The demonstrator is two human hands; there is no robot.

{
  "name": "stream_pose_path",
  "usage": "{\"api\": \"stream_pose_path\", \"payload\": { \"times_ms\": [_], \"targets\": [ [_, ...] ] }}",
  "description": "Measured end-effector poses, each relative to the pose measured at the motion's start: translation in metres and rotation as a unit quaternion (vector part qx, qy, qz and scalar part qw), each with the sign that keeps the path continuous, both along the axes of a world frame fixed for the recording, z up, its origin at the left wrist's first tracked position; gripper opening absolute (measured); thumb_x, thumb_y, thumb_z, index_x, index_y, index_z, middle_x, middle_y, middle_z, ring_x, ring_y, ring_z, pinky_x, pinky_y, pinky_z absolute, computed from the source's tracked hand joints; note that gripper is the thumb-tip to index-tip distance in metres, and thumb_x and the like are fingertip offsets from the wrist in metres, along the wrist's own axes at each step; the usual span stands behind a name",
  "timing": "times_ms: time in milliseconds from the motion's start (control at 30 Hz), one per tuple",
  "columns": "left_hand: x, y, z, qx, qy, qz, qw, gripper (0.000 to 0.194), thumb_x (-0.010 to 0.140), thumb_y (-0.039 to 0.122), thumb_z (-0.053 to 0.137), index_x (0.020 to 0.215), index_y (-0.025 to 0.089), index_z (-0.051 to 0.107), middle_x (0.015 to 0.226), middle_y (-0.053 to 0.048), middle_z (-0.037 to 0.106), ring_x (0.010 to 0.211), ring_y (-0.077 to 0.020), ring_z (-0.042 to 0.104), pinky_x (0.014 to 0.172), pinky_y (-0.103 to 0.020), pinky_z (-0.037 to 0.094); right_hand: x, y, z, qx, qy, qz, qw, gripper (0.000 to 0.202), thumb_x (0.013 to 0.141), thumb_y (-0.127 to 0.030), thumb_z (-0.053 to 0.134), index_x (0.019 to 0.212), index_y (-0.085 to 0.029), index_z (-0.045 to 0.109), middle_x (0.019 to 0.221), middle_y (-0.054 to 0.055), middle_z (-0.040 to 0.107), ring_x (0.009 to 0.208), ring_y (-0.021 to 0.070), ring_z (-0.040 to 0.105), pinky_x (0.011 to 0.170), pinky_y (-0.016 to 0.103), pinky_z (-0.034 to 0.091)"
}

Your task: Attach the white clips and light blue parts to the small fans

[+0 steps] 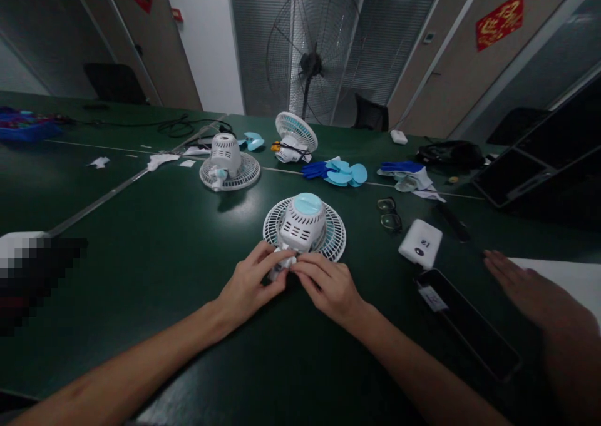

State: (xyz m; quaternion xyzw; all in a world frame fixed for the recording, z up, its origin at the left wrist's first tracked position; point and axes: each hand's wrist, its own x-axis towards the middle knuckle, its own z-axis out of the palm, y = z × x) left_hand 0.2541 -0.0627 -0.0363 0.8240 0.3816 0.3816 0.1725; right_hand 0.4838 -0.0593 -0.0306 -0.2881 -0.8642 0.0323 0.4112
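Observation:
A small white fan [303, 223] with a light-blue cap lies grille-down on the dark green table, its motor housing facing up. At its near edge, my left hand [256, 276] has its fingers pressed round a small white part [283, 262] at the base of the housing. My right hand [328, 282] meets it from the right, its thumb and fingertips closed on the same white part. The fingertips of both hands nearly touch, and they cover much of the part.
Two more small fans [225, 157] [295, 135] stand farther back, near light-blue blades [345, 172] and blue gloves [315, 169]. Glasses [389, 214], a white power bank [421, 243] and a black phone-like device [467, 323] lie right. Another person's hand [526, 285] rests at far right.

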Motion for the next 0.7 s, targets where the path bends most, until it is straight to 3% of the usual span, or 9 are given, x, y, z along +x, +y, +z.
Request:
{"api": "stream_pose_path", "payload": {
  "times_ms": [200,300,400,467,567,633,700],
  "targets": [
    [0.001,0.000,0.003,0.017,-0.006,0.002,1.000,0.041,0.099,0.015,0.062,0.138,0.026,0.060,0.112,-0.004,0.057,0.095,-0.0158,0.062,0.080,-0.029,0.058,0.001,0.004,-0.002,0.031,0.003,-0.049,0.998,0.019,0.103,-0.019,0.066,0.121,-0.019,0.070,0.111,0.007,0.076,0.097,0.0171,0.074,0.080,0.028,0.058],
    [0.002,-0.001,0.003,0.015,-0.003,0.001,1.000,0.041,0.100,0.016,0.062,0.139,0.026,0.059,0.111,-0.004,0.057,0.094,-0.0155,0.063,0.079,-0.029,0.058,-0.008,-0.001,0.003,-0.063,0.060,-0.062,0.994,0.008,0.103,-0.025,0.066,0.105,-0.020,0.071,0.098,0.004,0.074,0.086,0.0156,0.071,0.072,0.027,0.056],
    [0.002,-0.001,0.003,0.011,0.001,0.000,1.000,0.041,0.100,0.016,0.061,0.140,0.027,0.059,0.110,-0.004,0.056,0.092,-0.0149,0.062,0.077,-0.028,0.058,-0.019,-0.007,0.010,-0.183,0.130,-0.082,0.971,0.017,0.104,-0.026,0.064,0.089,-0.020,0.069,0.082,0.000,0.067,0.071,0.0134,0.064,0.065,0.027,0.052],
    [0.003,-0.001,0.003,0.011,-0.001,-0.003,1.000,0.042,0.100,0.016,0.062,0.140,0.027,0.059,0.110,-0.004,0.056,0.091,-0.0145,0.062,0.075,-0.027,0.058,-0.022,-0.010,0.012,-0.214,0.147,-0.096,0.961,0.024,0.104,-0.025,0.061,0.081,-0.020,0.066,0.076,-0.002,0.063,0.066,0.0129,0.060,0.062,0.027,0.049],
    [0.003,-0.001,0.003,0.007,-0.003,0.000,1.000,0.043,0.099,0.015,0.062,0.140,0.028,0.059,0.111,-0.004,0.056,0.092,-0.0149,0.062,0.075,-0.028,0.058,-0.017,-0.009,0.011,-0.173,0.103,-0.094,0.975,0.020,0.105,-0.025,0.059,0.087,-0.020,0.067,0.081,0.000,0.066,0.069,0.0136,0.062,0.063,0.028,0.049],
    [0.003,-0.001,0.004,0.003,-0.008,0.003,1.000,0.043,0.099,0.014,0.063,0.140,0.028,0.059,0.112,-0.004,0.056,0.093,-0.0153,0.061,0.077,-0.029,0.058,-0.008,-0.005,0.008,-0.103,0.035,-0.070,0.992,0.009,0.103,-0.025,0.062,0.103,-0.019,0.068,0.094,0.004,0.071,0.075,0.0150,0.067,0.065,0.028,0.052],
    [0.003,0.000,0.005,0.002,-0.014,0.006,1.000,0.042,0.099,0.014,0.063,0.139,0.027,0.060,0.112,-0.004,0.057,0.093,-0.0153,0.061,0.078,-0.029,0.058,0.001,0.001,0.004,-0.032,-0.025,-0.038,0.998,0.018,0.102,-0.024,0.064,0.119,-0.018,0.066,0.108,0.007,0.074,0.083,0.0163,0.072,0.066,0.028,0.054]
  ]
}}
